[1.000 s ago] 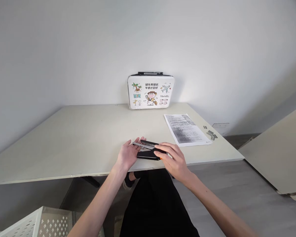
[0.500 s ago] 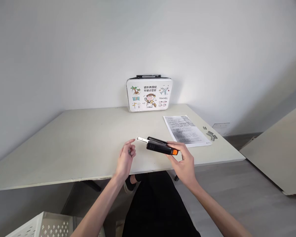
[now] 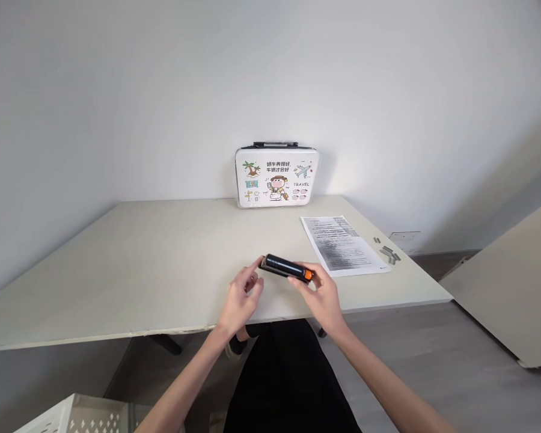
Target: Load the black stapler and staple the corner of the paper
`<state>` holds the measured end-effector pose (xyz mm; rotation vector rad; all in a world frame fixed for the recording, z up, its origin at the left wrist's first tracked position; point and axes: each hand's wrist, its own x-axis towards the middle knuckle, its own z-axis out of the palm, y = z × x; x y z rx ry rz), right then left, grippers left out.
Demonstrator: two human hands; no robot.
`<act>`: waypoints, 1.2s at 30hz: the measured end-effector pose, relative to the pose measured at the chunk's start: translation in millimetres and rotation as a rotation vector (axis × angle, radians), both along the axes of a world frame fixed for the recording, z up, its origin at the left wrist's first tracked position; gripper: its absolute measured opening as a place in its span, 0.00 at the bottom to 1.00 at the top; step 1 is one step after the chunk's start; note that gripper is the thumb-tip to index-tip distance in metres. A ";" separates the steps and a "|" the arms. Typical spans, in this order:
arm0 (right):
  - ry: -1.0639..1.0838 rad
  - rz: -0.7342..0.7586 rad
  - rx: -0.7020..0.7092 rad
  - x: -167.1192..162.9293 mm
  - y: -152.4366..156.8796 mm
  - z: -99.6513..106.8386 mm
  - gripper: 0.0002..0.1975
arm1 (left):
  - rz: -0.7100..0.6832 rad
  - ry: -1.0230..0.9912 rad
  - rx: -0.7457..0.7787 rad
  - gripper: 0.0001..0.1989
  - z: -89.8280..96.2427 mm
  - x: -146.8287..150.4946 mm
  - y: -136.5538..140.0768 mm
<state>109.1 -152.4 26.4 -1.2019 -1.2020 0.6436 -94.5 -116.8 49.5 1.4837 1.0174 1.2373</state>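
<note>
A black stapler [image 3: 285, 268] with an orange end is in my right hand [image 3: 322, 294], the thumb and fingers pinching it by that orange end. It is held above the table near the front edge, tilted a little down to the right, with its magazine pushed in. My left hand [image 3: 241, 299] is at the other end, its index finger stretched out and touching the stapler's tip. The remaining left fingers are curled in, and a small grey piece [image 3: 249, 282] shows faintly between them; its kind is unclear.
Several grey staple strips [image 3: 391, 255] lie near the right edge of the white table [image 3: 162, 258], beside a printed sheet [image 3: 342, 243]. A white cartoon-printed case [image 3: 277, 178] stands against the wall. A white perforated basket [image 3: 94, 418] sits below on the left.
The stapler's silver magazine stuck out on the left before and is now inside the body. The stapler has turned in my right hand, and my left index finger has come onto its tip.
</note>
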 end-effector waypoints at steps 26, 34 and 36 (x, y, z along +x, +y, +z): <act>-0.232 0.250 -0.081 -100.4 275.1 -11.0 0.15 | 0.125 -1.107 -0.604 0.08 -10.2 -47.9 22.2; -0.380 0.295 0.179 -80.4 143.2 28.9 0.10 | 0.182 -1.046 -0.624 0.11 0.7 -37.3 32.9; -0.556 0.360 0.319 -71.3 104.3 35.8 0.10 | 0.181 -1.020 -0.629 0.13 7.8 -24.3 34.9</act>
